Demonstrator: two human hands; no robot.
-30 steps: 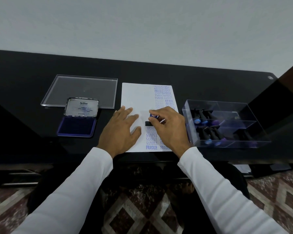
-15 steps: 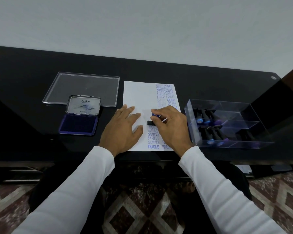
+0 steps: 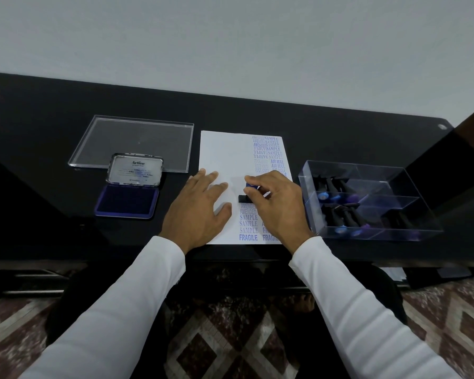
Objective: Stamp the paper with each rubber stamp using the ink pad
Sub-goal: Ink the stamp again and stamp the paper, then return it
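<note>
From the head view we judge the task well along: the paper (image 3: 225,157) carries columns of blue imprints down its right half, its left half is blank, and more stamps wait in the clear box (image 3: 367,198) at right. Our right hand (image 3: 279,206) pinches a rubber stamp (image 3: 246,197) pressed onto the sheet, while our left hand (image 3: 200,212) lies flat just left of it, steadying the paper; the open ink pad (image 3: 126,201) sits further left

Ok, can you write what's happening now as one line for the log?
step: stamping | right hand: presses stamp on paper | left hand: flat on paper | ink pad: open
</note>
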